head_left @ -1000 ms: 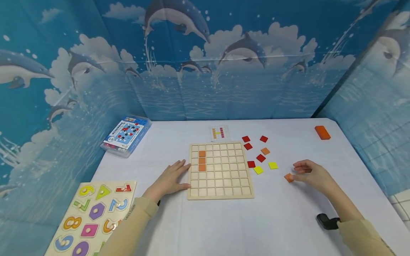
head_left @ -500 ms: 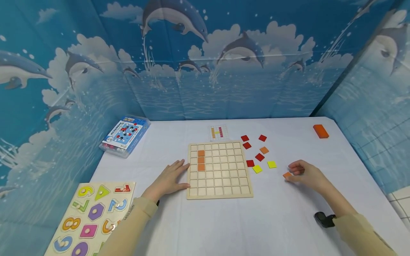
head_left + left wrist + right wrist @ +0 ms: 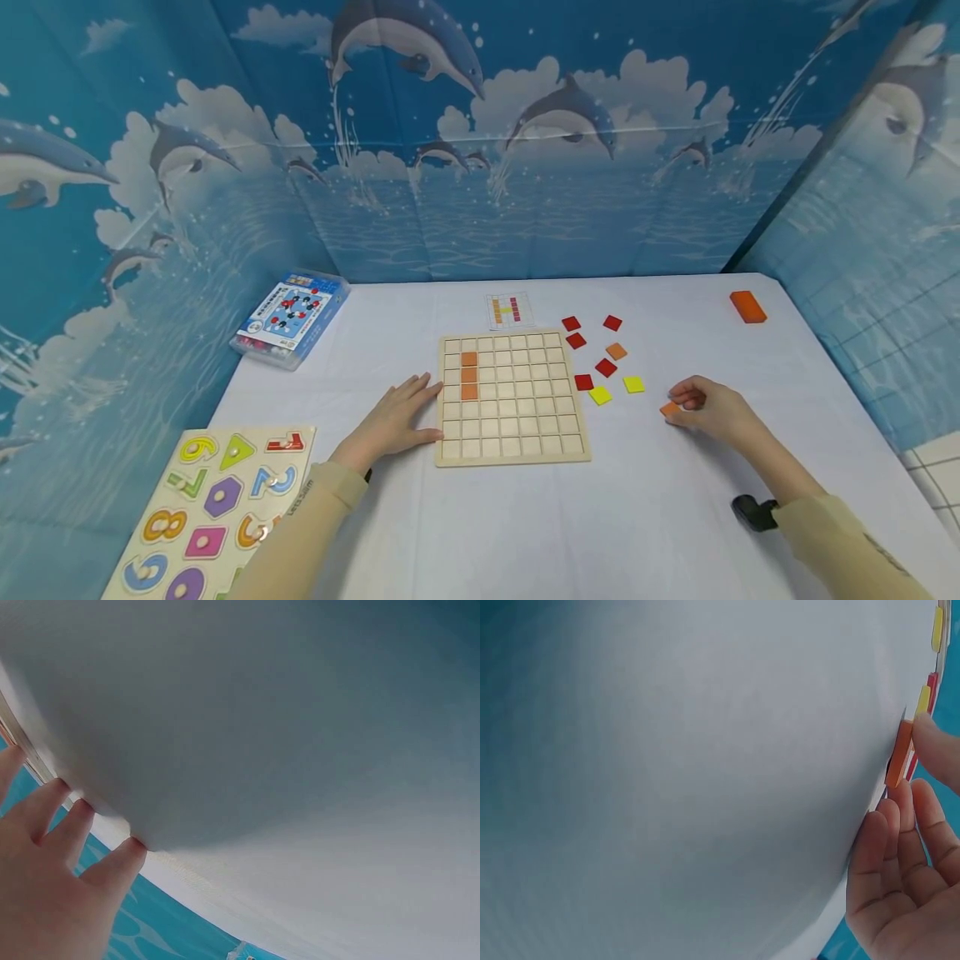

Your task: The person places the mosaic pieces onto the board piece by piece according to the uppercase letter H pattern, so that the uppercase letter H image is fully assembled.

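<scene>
My left hand [image 3: 393, 421] rests at the left edge of a wooden grid board [image 3: 517, 459], its spread fingertips on the frame. Three orange tiles [image 3: 469, 375] sit in a vertical row of the board's cells. Out to the right, my right hand [image 3: 712, 410] pinches another orange square tile [image 3: 669, 409] low over the white tabletop. Seen from the right wrist, thumb [image 3: 939, 754] and fingertips hold this orange tile [image 3: 900, 754] by its edges. The left wrist view has the left hand's fingers [image 3: 67, 829] lying along the table and the board's edge.
Several loose red tiles [image 3: 606, 367], two yellow tiles [image 3: 633, 384] and an orange tile [image 3: 617, 351] lie right of the board. Behind it is a pattern card [image 3: 510, 320]. A plastic box [image 3: 291, 318], a number puzzle [image 3: 222, 497] and an orange block [image 3: 747, 307] stand farther out.
The right hand's fingers have drawn in around the orange tile, which now shows less. The left hand stays at the board, and the whole head view has shifted slightly.
</scene>
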### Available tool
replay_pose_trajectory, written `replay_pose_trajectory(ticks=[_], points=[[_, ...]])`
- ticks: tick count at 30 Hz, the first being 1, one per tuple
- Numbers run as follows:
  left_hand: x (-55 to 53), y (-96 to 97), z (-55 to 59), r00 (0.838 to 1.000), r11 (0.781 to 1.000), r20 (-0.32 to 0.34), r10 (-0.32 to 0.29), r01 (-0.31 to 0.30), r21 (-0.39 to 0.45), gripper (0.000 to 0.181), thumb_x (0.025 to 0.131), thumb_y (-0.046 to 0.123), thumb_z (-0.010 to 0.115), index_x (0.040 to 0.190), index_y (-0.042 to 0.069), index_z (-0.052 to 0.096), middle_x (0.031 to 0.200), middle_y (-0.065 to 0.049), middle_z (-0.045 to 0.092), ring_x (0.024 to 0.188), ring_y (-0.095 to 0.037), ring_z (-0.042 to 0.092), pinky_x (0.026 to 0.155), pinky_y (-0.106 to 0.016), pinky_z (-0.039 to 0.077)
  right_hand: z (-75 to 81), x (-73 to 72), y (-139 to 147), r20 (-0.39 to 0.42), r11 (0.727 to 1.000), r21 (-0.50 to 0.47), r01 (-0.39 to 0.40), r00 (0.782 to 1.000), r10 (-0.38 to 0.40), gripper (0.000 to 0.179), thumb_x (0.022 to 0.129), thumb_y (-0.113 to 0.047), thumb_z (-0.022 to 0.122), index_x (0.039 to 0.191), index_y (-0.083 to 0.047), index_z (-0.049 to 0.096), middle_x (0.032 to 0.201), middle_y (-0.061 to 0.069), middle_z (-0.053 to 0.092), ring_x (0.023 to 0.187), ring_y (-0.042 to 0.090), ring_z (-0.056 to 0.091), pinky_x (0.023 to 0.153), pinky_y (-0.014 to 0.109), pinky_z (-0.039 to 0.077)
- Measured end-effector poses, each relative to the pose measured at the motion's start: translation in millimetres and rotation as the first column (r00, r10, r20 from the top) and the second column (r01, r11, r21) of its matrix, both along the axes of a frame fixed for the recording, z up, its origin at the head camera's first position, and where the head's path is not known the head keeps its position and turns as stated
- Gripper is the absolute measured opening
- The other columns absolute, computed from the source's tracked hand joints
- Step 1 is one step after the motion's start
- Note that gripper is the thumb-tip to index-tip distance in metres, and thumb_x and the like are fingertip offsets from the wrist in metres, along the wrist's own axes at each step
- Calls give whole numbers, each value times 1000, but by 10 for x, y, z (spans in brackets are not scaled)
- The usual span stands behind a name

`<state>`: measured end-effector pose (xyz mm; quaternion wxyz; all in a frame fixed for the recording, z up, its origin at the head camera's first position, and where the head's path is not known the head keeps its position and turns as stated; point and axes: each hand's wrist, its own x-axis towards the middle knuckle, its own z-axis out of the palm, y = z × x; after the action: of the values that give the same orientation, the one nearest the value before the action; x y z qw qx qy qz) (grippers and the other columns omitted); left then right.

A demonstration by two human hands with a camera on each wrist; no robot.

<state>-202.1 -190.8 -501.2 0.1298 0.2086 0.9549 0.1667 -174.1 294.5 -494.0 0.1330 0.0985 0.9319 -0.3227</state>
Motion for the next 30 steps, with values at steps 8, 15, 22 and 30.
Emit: replay_pose_trajectory(ticks=[8, 15, 22, 30], points=[[10, 2, 12, 1000, 1000, 16, 8, -8, -8, 83, 84, 49, 73, 152, 15, 39, 162, -12, 27, 151, -34, 22, 122, -57, 20, -20, 4, 6, -13, 1000, -13, -12, 1000, 12, 47, 83, -15, 79, 119, 4, 56, 102, 18, 61, 92, 28, 53, 71, 22, 48], [12, 5, 27, 1000, 1000, 1, 3, -3, 11, 81, 85, 47, 73, 151, 14, 41, 161, -14, 29, 150, -35, 24, 121, -58, 21, -21, 19, -15, -33, 999, -21, -45, 998, 44, 42, 84, -11, 76, 117, 5, 55, 100, 17, 60, 91, 26, 54, 72, 25, 49], [10, -3, 21, 1000, 1000, 3, 6, -6, -7, 83, 85, 49, 73, 152, 14, 39, 162, -13, 28, 150, -35, 23, 122, -58, 21, -21, 19, -40, -35, 999, -22, -48, 998, 47, 41, 84, -9, 76, 116, 5, 56, 100, 17, 60, 90, 26, 54, 72, 25, 50], [6, 3, 7, 1000, 1000, 4, 6, -6, -5, 82, 85, 48, 73, 152, 15, 39, 162, -13, 28, 150, -35, 23, 122, -57, 20, -20, 18, -7, -21, 998, -31, -52, 998, 52, 42, 84, -15, 78, 115, 5, 57, 96, 14, 61, 88, 24, 54, 71, 25, 50]])
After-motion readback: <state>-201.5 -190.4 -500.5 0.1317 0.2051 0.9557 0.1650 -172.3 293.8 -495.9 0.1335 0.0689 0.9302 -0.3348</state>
